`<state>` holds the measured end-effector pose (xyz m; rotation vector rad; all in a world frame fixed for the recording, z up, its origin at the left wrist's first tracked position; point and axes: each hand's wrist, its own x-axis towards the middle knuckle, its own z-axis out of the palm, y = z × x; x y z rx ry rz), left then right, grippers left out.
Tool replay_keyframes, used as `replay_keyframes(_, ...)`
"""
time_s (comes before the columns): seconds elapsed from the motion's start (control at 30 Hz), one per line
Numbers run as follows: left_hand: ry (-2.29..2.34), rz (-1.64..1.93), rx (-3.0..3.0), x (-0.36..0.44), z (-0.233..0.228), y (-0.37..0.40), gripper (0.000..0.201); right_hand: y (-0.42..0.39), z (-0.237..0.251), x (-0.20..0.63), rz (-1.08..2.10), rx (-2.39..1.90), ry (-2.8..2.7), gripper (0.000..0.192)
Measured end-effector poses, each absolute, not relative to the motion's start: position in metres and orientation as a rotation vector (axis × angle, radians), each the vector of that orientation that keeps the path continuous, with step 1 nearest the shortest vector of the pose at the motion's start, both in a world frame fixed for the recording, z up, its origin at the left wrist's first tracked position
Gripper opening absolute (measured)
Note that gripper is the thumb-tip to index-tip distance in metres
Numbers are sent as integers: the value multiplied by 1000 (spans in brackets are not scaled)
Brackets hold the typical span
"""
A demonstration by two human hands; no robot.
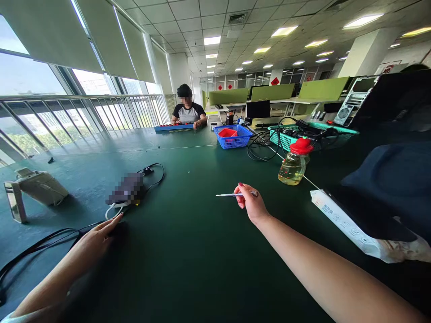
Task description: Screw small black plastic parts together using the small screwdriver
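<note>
Right hand [251, 204], fingers pinching a thin pen [232, 194] at 1 end, long axis level, pointing toward the tabletop's [188, 251] left edge. Left hand [97, 235] flat, released, well apart.

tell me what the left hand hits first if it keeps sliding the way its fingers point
Probably the white cable just past the left hand's fingertips, then the blurred dark device behind it; the gap is hard to judge from this one view.
</note>
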<state>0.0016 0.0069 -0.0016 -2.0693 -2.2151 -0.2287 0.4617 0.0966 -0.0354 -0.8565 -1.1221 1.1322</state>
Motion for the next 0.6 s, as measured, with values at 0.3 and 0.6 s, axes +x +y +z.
replay_keyframes(0.3, -2058, -235, -2490, 94, 54, 8, 37, 94, -34, 458, 1106, -917, -1174, 44)
replay_keyframes(0.6, -1385, -267, -2862, 253, 42, 100, 41, 97, -32, 465, 583, -1132, -1378, 33)
